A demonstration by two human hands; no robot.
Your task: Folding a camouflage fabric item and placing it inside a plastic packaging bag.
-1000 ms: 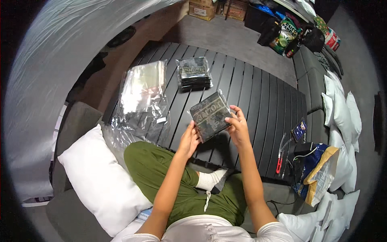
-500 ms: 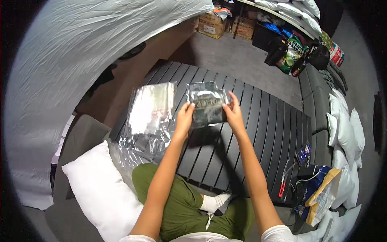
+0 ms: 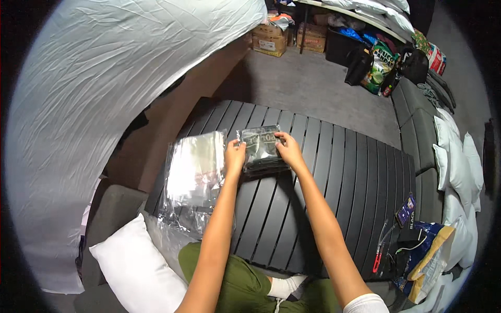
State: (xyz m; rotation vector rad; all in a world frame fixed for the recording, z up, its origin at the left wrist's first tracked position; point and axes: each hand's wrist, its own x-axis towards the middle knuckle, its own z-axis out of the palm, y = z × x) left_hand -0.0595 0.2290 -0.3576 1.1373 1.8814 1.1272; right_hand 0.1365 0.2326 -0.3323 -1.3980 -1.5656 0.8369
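Between my two hands is a flat dark packet (image 3: pixel 260 147) in a clear plastic sleeve, with pale lettering on its face. My left hand (image 3: pixel 235 155) pinches its left edge, and my right hand (image 3: pixel 288 151) grips the right edge, thumb toward me. Directly under it, more dark packets (image 3: pixel 265 169) show along the near side, stacked on the black slatted table (image 3: pixel 313 172). I cannot tell whether the held packet fully rests on them. To the left of my left hand lies a pile of shiny clear plastic bags (image 3: pixel 194 161).
A red-handled tool (image 3: pixel 377 262), a dark blue box (image 3: pixel 405 209) and a blue-and-yellow bag (image 3: pixel 425 261) are at the table's right end. White pillows (image 3: pixel 136 265) lie left and right on grey seats. Cardboard boxes (image 3: pixel 269 40) stand on the far floor.
Both hands have brought the packet down onto or close over the stack beneath it. The view has shifted slightly, so the table appears lower.
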